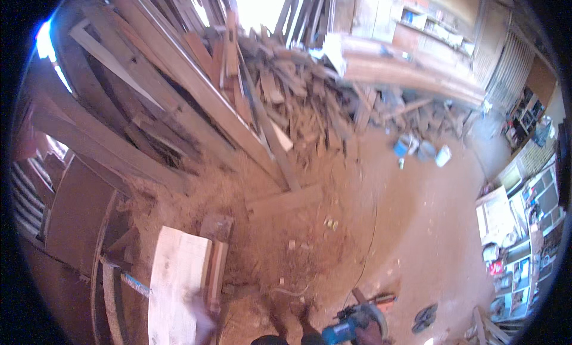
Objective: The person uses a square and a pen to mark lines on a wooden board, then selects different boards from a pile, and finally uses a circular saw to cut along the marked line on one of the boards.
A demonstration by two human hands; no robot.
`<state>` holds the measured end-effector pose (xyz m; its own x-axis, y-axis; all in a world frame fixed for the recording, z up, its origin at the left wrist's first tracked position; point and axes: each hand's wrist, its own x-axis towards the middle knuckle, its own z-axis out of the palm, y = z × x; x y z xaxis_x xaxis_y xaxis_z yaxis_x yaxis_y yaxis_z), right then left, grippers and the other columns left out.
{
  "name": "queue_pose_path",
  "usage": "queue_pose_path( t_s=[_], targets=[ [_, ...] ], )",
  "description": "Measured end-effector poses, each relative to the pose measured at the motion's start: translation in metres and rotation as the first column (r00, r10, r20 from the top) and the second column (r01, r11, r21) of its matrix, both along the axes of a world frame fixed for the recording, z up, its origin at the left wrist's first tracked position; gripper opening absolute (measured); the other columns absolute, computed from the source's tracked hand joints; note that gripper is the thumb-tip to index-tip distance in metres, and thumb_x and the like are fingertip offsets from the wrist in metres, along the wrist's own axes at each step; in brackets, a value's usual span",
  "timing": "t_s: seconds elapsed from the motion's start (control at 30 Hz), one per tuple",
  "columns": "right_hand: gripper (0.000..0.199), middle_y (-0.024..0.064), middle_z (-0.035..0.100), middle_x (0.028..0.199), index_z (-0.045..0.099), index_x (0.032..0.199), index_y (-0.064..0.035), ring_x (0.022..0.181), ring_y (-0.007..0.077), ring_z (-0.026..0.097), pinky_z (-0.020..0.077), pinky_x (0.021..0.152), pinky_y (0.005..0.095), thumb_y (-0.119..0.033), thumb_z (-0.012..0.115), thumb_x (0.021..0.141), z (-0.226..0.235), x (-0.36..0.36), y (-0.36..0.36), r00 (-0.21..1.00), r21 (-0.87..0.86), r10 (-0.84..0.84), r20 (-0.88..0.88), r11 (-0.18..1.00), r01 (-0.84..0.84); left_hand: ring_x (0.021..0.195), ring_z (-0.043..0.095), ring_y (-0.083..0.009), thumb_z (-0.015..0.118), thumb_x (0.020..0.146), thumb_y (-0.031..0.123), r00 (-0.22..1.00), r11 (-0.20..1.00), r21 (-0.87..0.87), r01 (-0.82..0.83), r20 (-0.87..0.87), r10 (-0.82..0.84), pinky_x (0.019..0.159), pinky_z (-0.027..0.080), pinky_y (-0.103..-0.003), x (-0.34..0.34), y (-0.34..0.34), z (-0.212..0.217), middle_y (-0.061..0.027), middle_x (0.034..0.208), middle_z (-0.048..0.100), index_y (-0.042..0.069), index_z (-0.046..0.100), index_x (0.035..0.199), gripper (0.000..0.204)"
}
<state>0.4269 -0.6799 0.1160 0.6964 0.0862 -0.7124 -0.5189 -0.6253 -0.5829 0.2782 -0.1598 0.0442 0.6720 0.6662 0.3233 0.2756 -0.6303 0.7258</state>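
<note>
A pale, wide wooden board (176, 285) lies at the lower left, on top of a narrower brown plank (217, 267). Over the board's right edge is a blurred, pinkish shape that looks like my left hand (201, 316). Motion smears its fingers, so I cannot tell whether it grips the board or only passes over it. My right hand does not show. A blue-bodied power saw (351, 328) with a round guard is at the bottom, right of my legs.
Long planks (196, 83) lean at the upper left beside a heap of wood offcuts (298, 95). Blue and white buckets (408, 147) stand farther back. A cable (372, 238) crosses the dusty floor. Dark sandals (425, 319) lie right of the saw; cluttered shelves (518, 267) line the right side.
</note>
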Motion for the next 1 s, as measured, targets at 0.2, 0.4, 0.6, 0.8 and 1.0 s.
queue_pose_path(
  t_s=[0.2,0.4,0.6,0.8,1.0],
  targets=[
    [0.062,0.0238,0.067,0.115,0.057,0.13,-0.0017,0.107,0.035,0.065,0.0522,0.092,0.0439,-0.03,0.076,0.078,0.074,-0.081,0.039,0.762,-0.038,0.211,0.613,0.97,-0.238,0.113,0.061,-0.0385,0.061,0.091,0.03,0.499,0.531,-0.082,0.843,-0.249,-0.83,0.097,0.05,-0.047,0.092,-0.207,-0.011,-0.0191,0.121,0.063,0.009,0.055,0.131,0.046],
    [0.072,0.0227,0.059,0.133,0.049,0.143,-0.0092,0.126,0.0402,0.054,0.0424,0.108,0.0458,-0.031,0.073,0.079,0.154,-0.107,0.089,0.708,-0.124,0.441,0.551,0.883,-0.454,0.105,0.065,-0.0389,0.053,0.098,0.03,0.368,0.378,-0.014,0.926,-0.203,-0.907,0.082,0.057,-0.046,0.091,-0.21,0.02,-0.0197,0.112,0.061,0.007,0.046,0.134,0.043],
    [0.067,0.0238,0.059,0.132,0.052,0.143,-0.014,0.124,0.0433,0.054,0.043,0.107,0.0482,-0.028,0.072,0.081,0.185,-0.112,0.142,0.576,-0.318,0.616,0.537,0.781,-0.538,0.086,0.071,-0.0381,0.047,0.099,0.027,0.609,0.621,0.157,0.768,-0.477,-0.634,0.066,0.059,-0.049,0.084,-0.166,0.035,-0.02,0.104,0.067,0.003,0.05,0.123,0.035],
    [0.061,0.0246,0.06,0.129,0.056,0.139,-0.011,0.122,0.0421,0.055,0.0414,0.108,0.048,-0.03,0.072,0.084,0.209,-0.098,0.163,0.301,-0.19,0.541,0.785,0.674,-0.714,0.082,0.071,-0.0374,0.046,0.098,0.03,0.724,0.762,0.137,0.633,-0.455,-0.519,0.065,0.059,-0.048,0.065,-0.149,0.114,-0.0212,0.101,0.068,0.0,0.052,0.115,0.035],
    [0.077,0.0287,0.069,0.102,0.045,0.147,-0.0273,0.092,0.0457,0.068,0.0552,0.081,0.0532,-0.047,0.075,0.079,0.222,-0.065,0.171,0.195,-0.468,0.858,0.475,0.435,-0.77,0.085,0.072,-0.0369,0.044,0.098,0.029,0.785,0.866,0.128,0.484,-0.501,-0.364,0.064,0.058,-0.049,0.077,-0.152,0.118,-0.0216,0.097,0.07,-0.002,0.056,0.106,0.034]
  ],
)
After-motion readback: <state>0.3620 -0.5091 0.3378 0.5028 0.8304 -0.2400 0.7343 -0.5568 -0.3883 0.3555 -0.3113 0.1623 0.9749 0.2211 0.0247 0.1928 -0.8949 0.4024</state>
